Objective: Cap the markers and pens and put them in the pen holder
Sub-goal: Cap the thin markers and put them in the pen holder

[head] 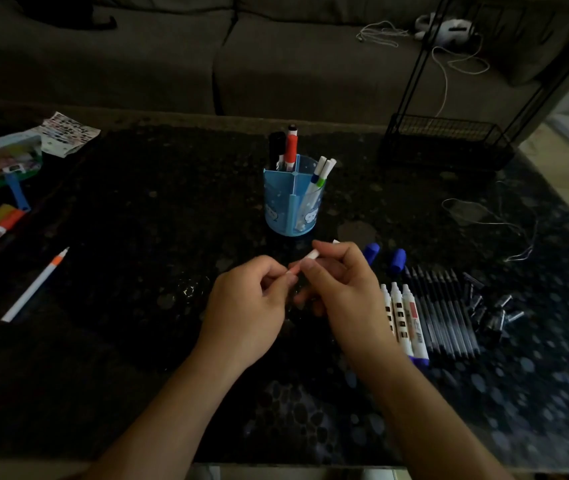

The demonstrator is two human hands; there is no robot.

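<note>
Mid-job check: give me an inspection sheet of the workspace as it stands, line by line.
Surface: dark patterned table, dimly lit.
Job's things: blue pen holder holds markers and pens; three white markers, row of black pens, two blue caps and dark caps lie at right; orange-banded white pen lies at left.
Clutter: packets at the left edge.
Hands: left hand and right hand both pinch a thin white pen.
Cables: white cable on the sofa; thin wire on the table.
Surroundings: sofa, black wire rack.
</note>
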